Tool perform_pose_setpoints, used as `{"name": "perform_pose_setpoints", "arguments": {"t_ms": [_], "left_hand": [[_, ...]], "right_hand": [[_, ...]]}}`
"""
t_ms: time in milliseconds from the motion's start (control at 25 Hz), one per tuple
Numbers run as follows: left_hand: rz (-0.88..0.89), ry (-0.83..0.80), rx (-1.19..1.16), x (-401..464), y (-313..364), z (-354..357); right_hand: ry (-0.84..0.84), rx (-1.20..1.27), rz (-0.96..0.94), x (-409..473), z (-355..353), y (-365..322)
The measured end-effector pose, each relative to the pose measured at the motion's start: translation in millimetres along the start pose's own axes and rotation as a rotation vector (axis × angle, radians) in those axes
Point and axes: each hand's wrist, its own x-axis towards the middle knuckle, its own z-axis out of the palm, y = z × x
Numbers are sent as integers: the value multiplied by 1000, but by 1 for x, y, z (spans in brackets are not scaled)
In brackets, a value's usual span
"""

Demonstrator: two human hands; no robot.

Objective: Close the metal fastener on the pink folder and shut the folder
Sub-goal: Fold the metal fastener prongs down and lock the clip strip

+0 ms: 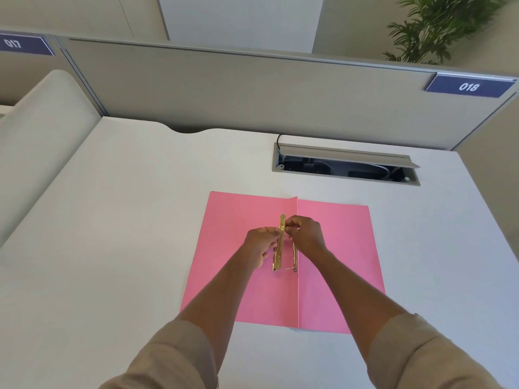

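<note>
The pink folder lies open and flat on the white desk, its spine fold running toward me down the middle. A gold metal fastener sits just left of the fold, its bar raised. My left hand pinches that bar from the left side. My right hand pinches a thin metal prong at the bar's upper part, right over the fold. A second thin strip with a small end piece lies along the fold below my right hand.
A white desk holds the folder. An open cable hatch with a raised grey lid sits behind the folder, right of centre. Grey partition panels close off the back and sides. A plant stands beyond the partition.
</note>
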Motion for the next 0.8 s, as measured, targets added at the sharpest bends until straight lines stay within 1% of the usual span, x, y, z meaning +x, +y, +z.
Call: {"name": "perform_pose_setpoints", "arguments": {"t_ms": [320, 440, 520, 600, 680, 800], "left_hand": [[7, 8, 13, 0, 0, 4], [12, 12, 21, -2, 0, 6], [12, 26, 25, -3, 0, 6], [17, 23, 36, -2, 1, 6], [26, 17, 45, -2, 1, 6], [44, 29, 66, -2, 2, 6]], "right_hand": [[-12, 44, -15, -4, -4, 4], [-5, 108, -5, -7, -4, 5], [22, 176, 13, -10, -5, 7], [67, 186, 12, -20, -7, 11], [57, 155, -40, -36, -10, 21], [-63, 115, -192, -71, -12, 43]]}}
